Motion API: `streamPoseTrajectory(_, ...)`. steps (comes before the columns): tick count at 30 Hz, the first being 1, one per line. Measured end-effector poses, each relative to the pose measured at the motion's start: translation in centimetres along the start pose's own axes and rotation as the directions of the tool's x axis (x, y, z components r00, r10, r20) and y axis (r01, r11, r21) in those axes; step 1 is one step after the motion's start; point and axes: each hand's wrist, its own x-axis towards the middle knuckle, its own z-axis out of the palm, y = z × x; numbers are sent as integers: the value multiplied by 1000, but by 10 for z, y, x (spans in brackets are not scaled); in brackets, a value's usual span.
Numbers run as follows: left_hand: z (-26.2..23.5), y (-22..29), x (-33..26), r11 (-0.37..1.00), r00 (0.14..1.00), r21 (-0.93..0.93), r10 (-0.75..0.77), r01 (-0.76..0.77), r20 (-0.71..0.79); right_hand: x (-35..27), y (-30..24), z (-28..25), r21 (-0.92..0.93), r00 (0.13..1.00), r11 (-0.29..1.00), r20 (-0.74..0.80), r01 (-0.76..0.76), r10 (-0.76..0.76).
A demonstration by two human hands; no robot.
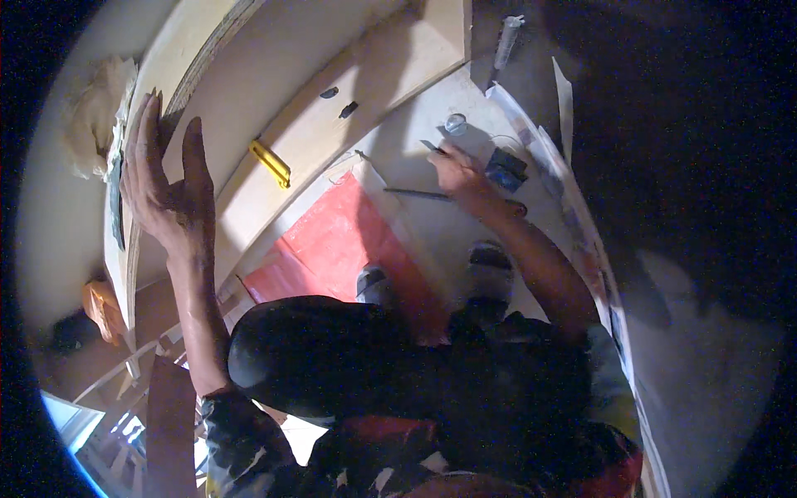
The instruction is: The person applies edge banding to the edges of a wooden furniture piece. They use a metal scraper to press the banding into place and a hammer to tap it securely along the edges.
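My left hand point(170, 195) rests on the edge of a curved pale wooden panel point(241, 108), with its fingers stretched out and thumb apart. Low over the floor, my right hand point(459, 173) is closed around a small, thin, dark pointed piece point(432, 147); its kind is unclear. Just beyond that hand lies a round, clear and silvery object point(456, 124). A long dark rod point(415, 194) passes beneath the right wrist. To the right of the hand sits a small dark blue and black item point(506, 169). A yellow utility knife point(271, 163) lies on the wooden ledge.
A red sheet point(328, 236) covers floor in front of my shoes point(490, 270). Two dark holes point(348, 109) mark the wood. Upper right stands a pale tube point(508, 41). Paper-like sheeting point(573, 203) lines the right side. An orange piece point(101, 309) is at lower left.
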Motion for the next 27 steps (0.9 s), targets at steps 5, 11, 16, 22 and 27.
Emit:
streamPoseTrajectory(5, -1, 9, 6, 996, 998, -85, -28, 32, 48, 31, 21, 50, -280, 984, 945, -6, 168, -177)
streamPoseTrajectory(11, -4, 12, 5, 1000, 998, -16, 15, -14, 69, 12, 15, 64, -271, 973, 961, -197, 61, -117)
streamPoseTrajectory(16, -6, 16, 10, 944, 988, -307, -87, 123, 128, 8, -3, -2, 106, 963, 992, -252, -68, 93)
streamPoseTrajectory(22, 1, 60, 77, 943, 995, -319, 95, -91, -5, 59, -66, -121, 604, 801, 797, -480, 5, 359)
streamPoseTrajectory(27, 5, 96, 89, 900, 986, -424, 145, -99, 79, 84, -100, -159, 999, 774, 40, -24, -1, 632)
